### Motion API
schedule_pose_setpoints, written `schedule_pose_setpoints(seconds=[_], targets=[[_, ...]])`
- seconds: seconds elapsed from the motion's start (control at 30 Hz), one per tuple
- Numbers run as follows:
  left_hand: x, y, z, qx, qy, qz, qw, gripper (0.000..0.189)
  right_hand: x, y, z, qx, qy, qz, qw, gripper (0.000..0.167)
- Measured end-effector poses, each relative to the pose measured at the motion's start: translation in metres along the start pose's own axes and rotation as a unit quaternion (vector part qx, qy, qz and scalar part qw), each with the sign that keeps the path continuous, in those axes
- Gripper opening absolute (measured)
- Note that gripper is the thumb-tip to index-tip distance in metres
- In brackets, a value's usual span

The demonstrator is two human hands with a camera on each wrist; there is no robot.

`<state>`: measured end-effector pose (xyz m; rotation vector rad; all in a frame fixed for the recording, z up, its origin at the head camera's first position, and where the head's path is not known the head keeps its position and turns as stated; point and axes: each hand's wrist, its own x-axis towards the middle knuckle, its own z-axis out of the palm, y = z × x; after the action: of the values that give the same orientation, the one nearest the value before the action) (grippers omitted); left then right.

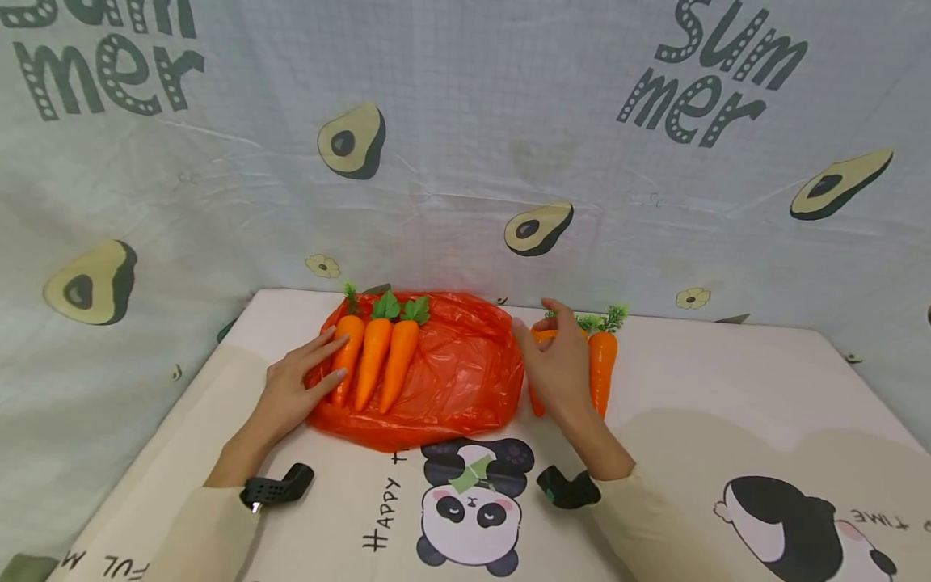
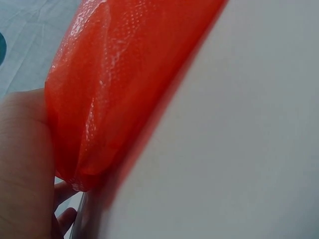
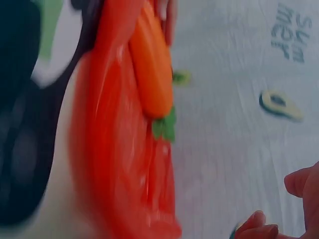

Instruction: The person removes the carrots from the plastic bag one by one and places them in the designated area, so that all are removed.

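Observation:
A crumpled red plastic bag (image 1: pixel 465 364) lies flat on the table in the head view. Three orange toy carrots (image 1: pixel 374 364) with green tops lie side by side on its left part. My left hand (image 1: pixel 298 384) rests at the bag's left edge, fingers spread against the leftmost carrot. The left wrist view shows the bag (image 2: pixel 114 84) beside the hand (image 2: pixel 25 164). Right of the bag, my right hand (image 1: pixel 560 364) hovers over more carrots (image 1: pixel 602 368), partly hiding them. In the right wrist view nothing shows between the thumb and fingers of this hand (image 3: pixel 294 214).
The table (image 1: pixel 698 380) has printed pandas and lettering. A pale cloth (image 1: pixel 436 162) with avocado prints hangs right behind the table's back edge. A dark strapped device (image 1: pixel 276 487) sits on the left wrist and another (image 1: pixel 569 489) on the right.

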<state>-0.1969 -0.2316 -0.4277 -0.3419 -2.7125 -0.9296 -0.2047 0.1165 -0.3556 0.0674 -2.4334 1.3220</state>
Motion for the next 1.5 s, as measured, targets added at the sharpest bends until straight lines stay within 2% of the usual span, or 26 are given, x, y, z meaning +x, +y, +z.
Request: schedule_pose_setpoints(seconds=[0.1,0.23,0.37,0.53,0.67,0.8,0.93,1.13,1.3,1.5], targets=[[0.001,-0.001,-0.003,-0.004,0.0,0.002,1.0,0.055,-0.004,-0.018,0.024,0.009,-0.022,-0.033,0.9992,0.056],[0.001,-0.002,-0.004,-0.006,0.004,0.004,1.0,0.055,-0.008,-0.033,0.057,0.009,-0.068,-0.05,0.9964,0.054],[0.001,-0.001,-0.003,-0.007,0.0,0.003,1.0,0.055,-0.013,-0.037,0.091,-0.011,-0.116,-0.036,0.9925,0.056],[0.0,0.001,-0.002,-0.006,0.002,0.006,1.0,0.055,-0.019,-0.036,0.124,-0.053,-0.148,-0.004,0.9876,0.059],[0.0,0.0,-0.001,-0.006,0.006,0.009,0.9999,0.055,-0.02,-0.039,0.14,-0.08,-0.163,0.027,0.983,0.068],[0.0,0.0,0.0,-0.006,0.004,0.003,1.0,0.056,-0.019,-0.043,0.147,-0.101,-0.164,0.046,0.9802,0.077],[-0.001,-0.001,0.0,-0.006,0.002,0.0,1.0,0.056,-0.017,-0.046,0.149,-0.104,-0.165,0.047,0.9797,0.076],[-0.001,-0.002,0.002,-0.007,0.007,0.005,0.9999,0.055,-0.017,-0.048,0.136,-0.041,-0.158,0.038,0.9858,0.075],[0.0,-0.002,0.0,-0.006,0.007,0.004,1.0,0.056,-0.012,-0.052,0.097,0.011,-0.145,0.037,0.9886,0.074],[-0.001,-0.001,-0.002,-0.006,0.003,0.004,1.0,0.056,-0.01,-0.042,0.041,0.004,-0.102,0.028,0.9944,0.074]])
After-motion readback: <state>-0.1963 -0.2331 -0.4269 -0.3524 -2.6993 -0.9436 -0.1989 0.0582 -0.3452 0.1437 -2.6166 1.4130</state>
